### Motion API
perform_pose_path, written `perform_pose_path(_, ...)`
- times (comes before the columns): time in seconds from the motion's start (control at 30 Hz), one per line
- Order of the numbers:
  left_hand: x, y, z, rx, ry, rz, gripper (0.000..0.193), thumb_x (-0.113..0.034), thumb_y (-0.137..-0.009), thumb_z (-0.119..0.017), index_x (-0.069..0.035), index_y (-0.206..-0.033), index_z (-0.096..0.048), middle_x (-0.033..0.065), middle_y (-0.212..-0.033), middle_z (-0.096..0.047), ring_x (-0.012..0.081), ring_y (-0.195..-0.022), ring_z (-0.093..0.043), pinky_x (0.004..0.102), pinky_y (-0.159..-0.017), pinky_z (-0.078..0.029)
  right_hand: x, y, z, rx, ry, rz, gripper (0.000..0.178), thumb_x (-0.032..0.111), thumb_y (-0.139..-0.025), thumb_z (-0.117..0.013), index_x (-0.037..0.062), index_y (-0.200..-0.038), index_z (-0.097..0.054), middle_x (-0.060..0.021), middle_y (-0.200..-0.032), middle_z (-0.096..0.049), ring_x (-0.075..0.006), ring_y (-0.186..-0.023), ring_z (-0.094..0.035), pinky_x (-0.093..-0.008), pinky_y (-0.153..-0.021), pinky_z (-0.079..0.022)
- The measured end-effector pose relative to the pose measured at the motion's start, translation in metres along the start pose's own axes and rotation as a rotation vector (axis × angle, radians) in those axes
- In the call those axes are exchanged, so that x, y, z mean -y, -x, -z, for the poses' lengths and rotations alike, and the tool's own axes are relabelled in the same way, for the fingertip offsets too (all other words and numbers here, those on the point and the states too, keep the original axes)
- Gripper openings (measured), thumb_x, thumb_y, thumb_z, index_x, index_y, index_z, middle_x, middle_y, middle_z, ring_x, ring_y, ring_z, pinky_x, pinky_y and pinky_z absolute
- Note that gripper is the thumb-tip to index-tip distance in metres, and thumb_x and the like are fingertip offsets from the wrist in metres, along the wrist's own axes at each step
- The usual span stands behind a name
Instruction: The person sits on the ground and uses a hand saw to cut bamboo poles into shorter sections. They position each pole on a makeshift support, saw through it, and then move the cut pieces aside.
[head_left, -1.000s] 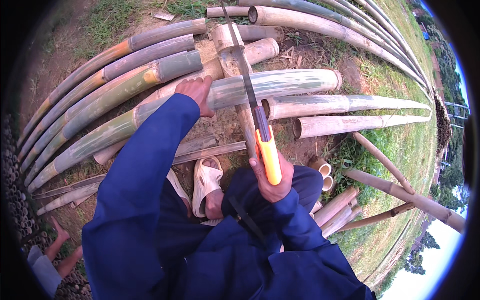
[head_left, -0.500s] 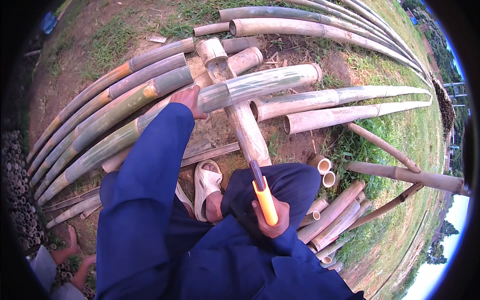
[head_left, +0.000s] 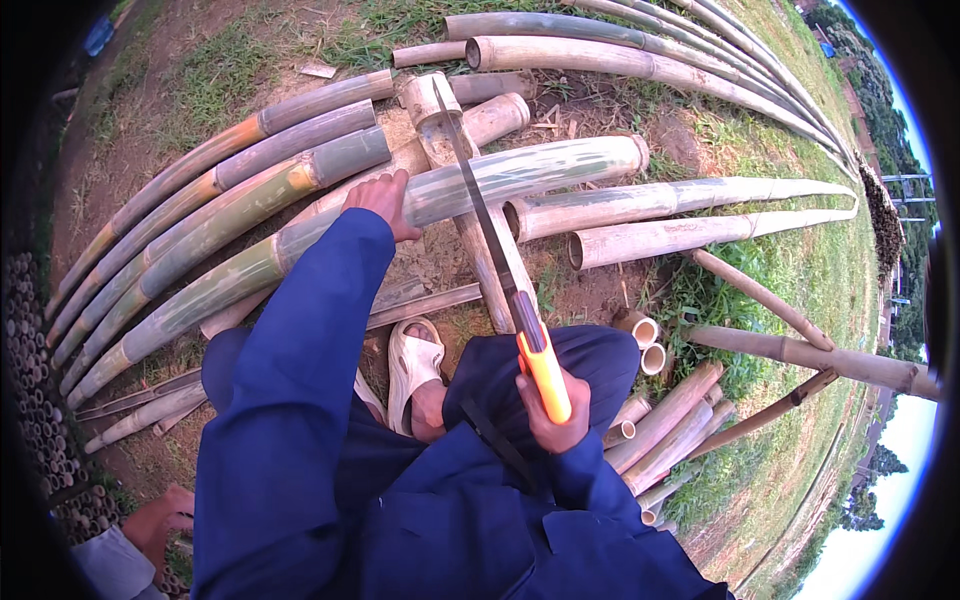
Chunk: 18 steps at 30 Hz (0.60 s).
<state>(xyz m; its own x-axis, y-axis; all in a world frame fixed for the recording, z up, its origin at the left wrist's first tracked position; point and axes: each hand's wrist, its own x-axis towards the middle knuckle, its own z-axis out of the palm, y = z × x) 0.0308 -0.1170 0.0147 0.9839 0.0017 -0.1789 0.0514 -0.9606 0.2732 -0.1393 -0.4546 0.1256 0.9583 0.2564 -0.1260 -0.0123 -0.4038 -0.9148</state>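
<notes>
My right hand (head_left: 558,418) is closed round the orange grip of a handsaw (head_left: 543,375). Its long dark blade points away from me and crosses over a thick green bamboo pole (head_left: 540,165); whether the teeth touch the bamboo I cannot tell. My left hand (head_left: 385,203) grips that same pole just left of the blade, thumb on the near side. Beneath the pole runs a pale bamboo support (head_left: 483,265), with an upright cut bamboo piece (head_left: 430,98) at its far end. The pole's right end sticks out past the support.
Long bamboo poles (head_left: 230,180) lie to the left, others (head_left: 640,60) at the far right. Short cut pieces (head_left: 665,425) are piled by my right knee, near a bamboo frame (head_left: 800,350). Another person's foot (head_left: 160,520) shows at lower left.
The saw has turned so its blade now shows broad side, and its handle has shifted slightly right. My left hand stays on the pole, its fingers slightly shifted.
</notes>
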Motion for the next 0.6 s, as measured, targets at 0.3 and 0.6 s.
perform_pose_path(0.3,0.009,0.004,0.002,0.047,0.010,-0.011,0.081,-0.046,-0.061,-0.089,-0.002,-0.122,-0.058,0.0226,-0.109,-0.072,0.0404,-0.099,-0.073,0.0486,-0.090,-0.058,0.000,0.013,-0.007,-0.015,0.068,0.042,0.034,0.001,-0.090,-0.075,-0.0035,-0.123,-0.070,-0.0176,-0.099,-0.077,-0.0283,-0.089,-0.078,-0.0336,-0.079,-0.058)
perform_pose_path(0.6,-0.005,-0.006,0.016,0.118,0.057,0.017,0.079,-0.046,-0.062,-0.089,-0.001,-0.119,-0.058,0.0245,-0.112,-0.072,0.0392,-0.100,-0.073,0.0477,-0.088,-0.059,0.001,-0.094,-0.033,0.008,-0.068,0.078,0.015,0.009,-0.098,-0.075,-0.0046,-0.100,-0.067,-0.0023,-0.082,-0.065,-0.0084,-0.074,-0.053,-0.0271,-0.068,-0.047)
